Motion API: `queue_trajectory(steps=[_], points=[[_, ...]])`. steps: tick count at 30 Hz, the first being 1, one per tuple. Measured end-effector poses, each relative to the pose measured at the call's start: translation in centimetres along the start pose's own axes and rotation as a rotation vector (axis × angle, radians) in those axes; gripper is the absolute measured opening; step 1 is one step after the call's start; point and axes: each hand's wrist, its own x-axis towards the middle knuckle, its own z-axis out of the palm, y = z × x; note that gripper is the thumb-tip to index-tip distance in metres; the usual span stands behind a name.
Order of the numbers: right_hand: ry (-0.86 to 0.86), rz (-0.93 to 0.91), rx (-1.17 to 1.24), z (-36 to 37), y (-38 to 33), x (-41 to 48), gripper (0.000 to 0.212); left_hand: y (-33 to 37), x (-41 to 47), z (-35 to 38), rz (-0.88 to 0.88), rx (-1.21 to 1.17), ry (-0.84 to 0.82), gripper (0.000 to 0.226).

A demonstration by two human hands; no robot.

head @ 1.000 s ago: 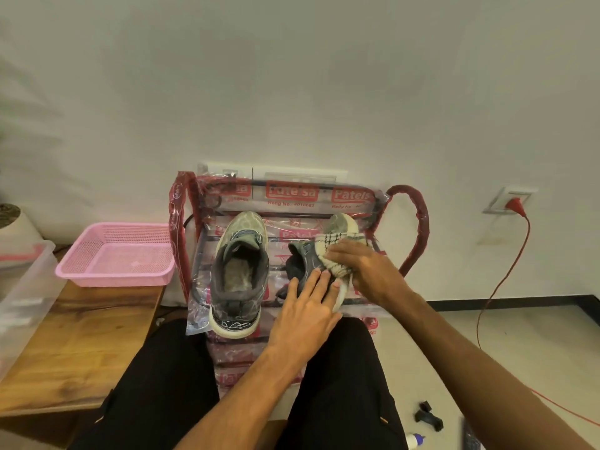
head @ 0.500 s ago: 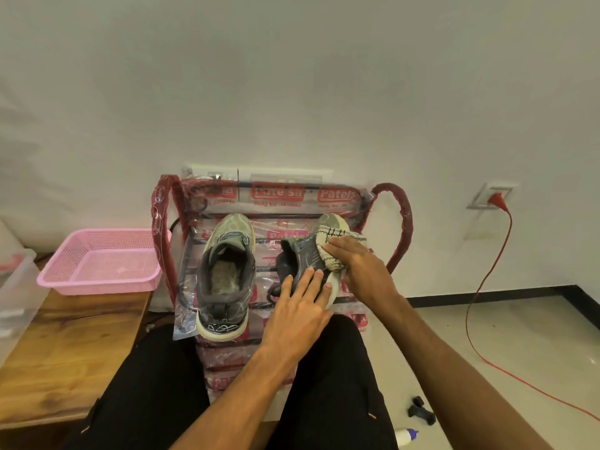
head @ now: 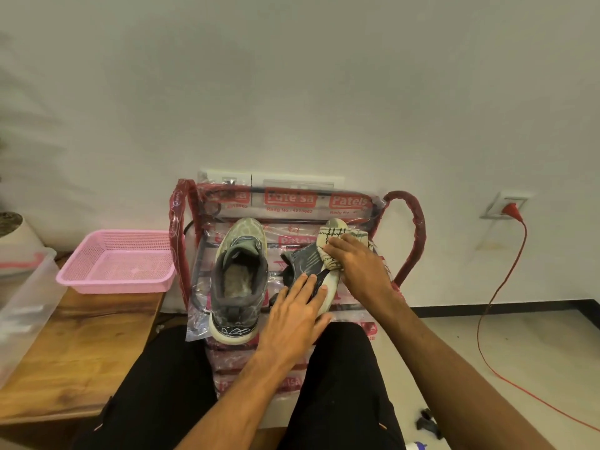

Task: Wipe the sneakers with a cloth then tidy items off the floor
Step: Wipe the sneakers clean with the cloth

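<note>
A wooden surface lies left of both hands and carries a pink basket and a clear plastic box. A plain white wall rises ahead of the hands. Right of the right hand, a wall socket holds a red plug whose red cable trails down to the pale tiled floor.

The hands work over a shoe rack. The left sneaker stands upright just left of the left hand. The right sneaker is tipped on its side beneath both hands. The left hand lies flat on its heel end, fingers straight and close together. The right hand curls round a cloth and presses it on the toe end.

The cloth hides most of that toe. The box runs off the left edge. A small black object on the floor under the right forearm is hard to identify. The bottom edge cuts off a white bottle beside it.

The rack's red frame is wrapped in clear printed plastic. The basket is perforated plastic. The sneakers are grey mesh with cream soles. The cloth is cream with dark check lines. The wood shows dark grain.
</note>
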Motion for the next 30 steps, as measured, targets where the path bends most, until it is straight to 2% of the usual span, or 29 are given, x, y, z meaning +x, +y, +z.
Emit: queue_trajectory(steps=[2, 5, 8, 13, 17, 20, 25, 30], points=[[-0.04, 0.009, 0.052, 0.0, -0.9, -0.7, 0.05, -0.1, -0.1, 0.1, -0.003, 0.008, 0.013, 0.054], [-0.084, -0.058, 0.115, -0.4, -1.2, -2.7, 0.058, -0.1, -0.1, 0.1, 0.014, 0.013, 0.038, 0.053], [-0.047, -0.075, 0.013, -0.8, 0.5, -2.2, 0.064, 0.1, -0.2, 0.2, 0.03, 0.022, 0.055, 0.055], [-0.083, 0.005, -0.024, -1.0, 0.1, -0.1, 0.057, -0.2, -0.1, 0.0, -0.001, -0.022, 0.033, 0.054], [-0.1, -0.068, 0.054, -0.7, -0.4, -1.9, 0.06, -0.2, -0.3, 0.1, -0.002, -0.053, 0.029, 0.054], [-0.09, -0.125, -0.015, -1.0, 0.7, -1.5, 0.063, 0.0, -0.3, 0.2, -0.005, -0.056, 0.022, 0.053], [-0.1, -0.031, -0.092, -0.7, 0.3, 1.4, 0.051, 0.0, -0.3, -0.4, -0.055, -0.1, -0.086, 0.056], [-0.15, -0.132, 0.032, -0.7, -1.6, 0.0, 0.042, -0.2, -0.4, -0.3, -0.049, -0.101, -0.076, 0.056]])
